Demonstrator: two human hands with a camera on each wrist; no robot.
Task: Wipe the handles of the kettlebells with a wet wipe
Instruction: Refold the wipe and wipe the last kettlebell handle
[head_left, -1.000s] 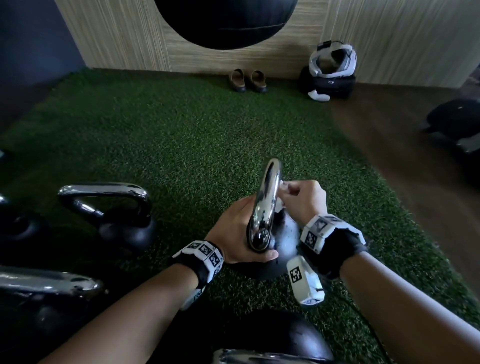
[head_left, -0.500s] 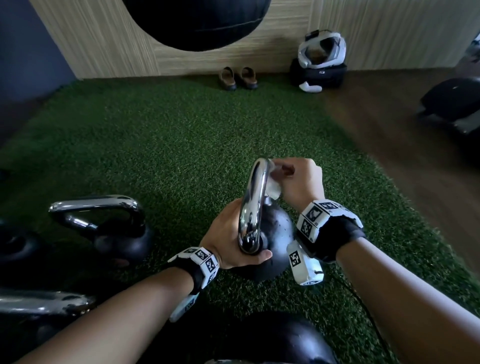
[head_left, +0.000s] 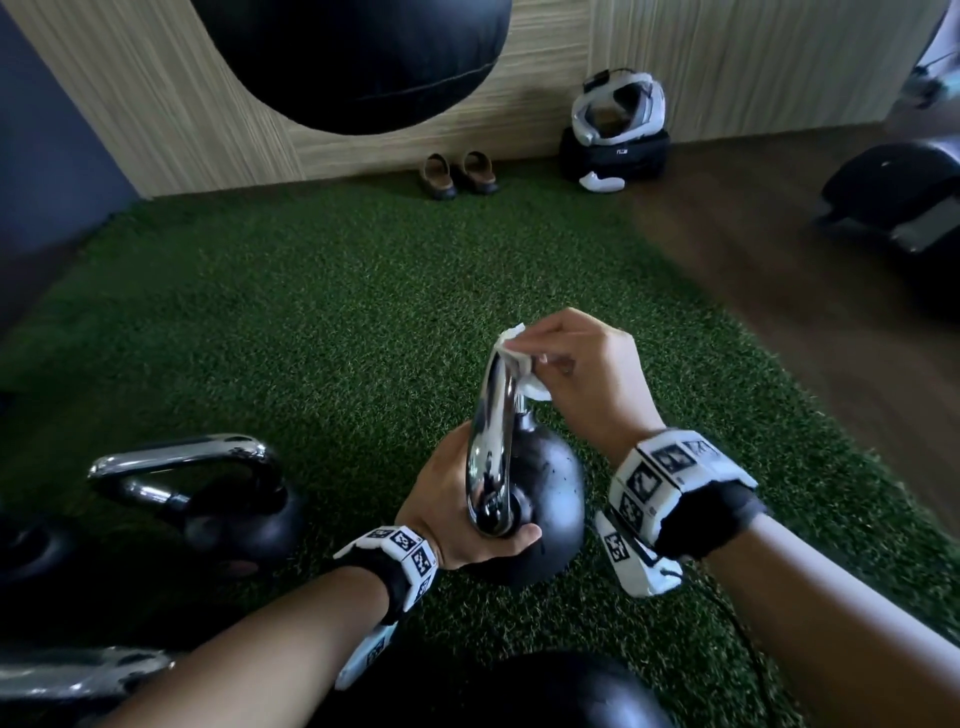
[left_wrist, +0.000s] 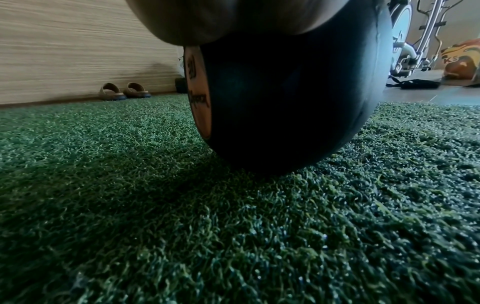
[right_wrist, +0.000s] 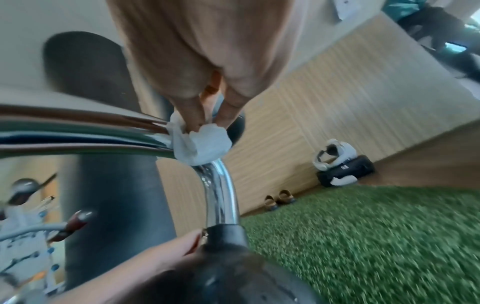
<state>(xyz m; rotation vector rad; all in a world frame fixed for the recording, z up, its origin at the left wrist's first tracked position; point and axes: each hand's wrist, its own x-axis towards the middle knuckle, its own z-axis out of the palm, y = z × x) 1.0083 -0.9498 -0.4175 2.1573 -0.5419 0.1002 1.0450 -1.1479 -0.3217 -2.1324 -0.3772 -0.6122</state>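
Note:
A black kettlebell (head_left: 550, 499) with a chrome handle (head_left: 491, 426) stands on the green turf, its handle edge-on to me. My left hand (head_left: 457, 514) grips the near base of the handle and the bell's side. My right hand (head_left: 576, 364) pinches a white wet wipe (head_left: 519, 358) against the far top corner of the handle. In the right wrist view the wipe (right_wrist: 200, 142) is wrapped over the handle's bend (right_wrist: 221, 193), held by my fingers (right_wrist: 192, 111). The left wrist view shows the bell's dark body (left_wrist: 285, 98) on the turf.
Another kettlebell (head_left: 223, 493) with a chrome handle stands to the left, more lie at the lower left (head_left: 78, 670) and bottom edge (head_left: 519, 691). A black punching bag (head_left: 353, 57) hangs ahead. Slippers (head_left: 460, 174) and a headset on a black case (head_left: 615, 130) sit by the wall.
My right hand has slid the wipe up the handle's far side to its top corner. The left hand has kept its grip at the handle's base.

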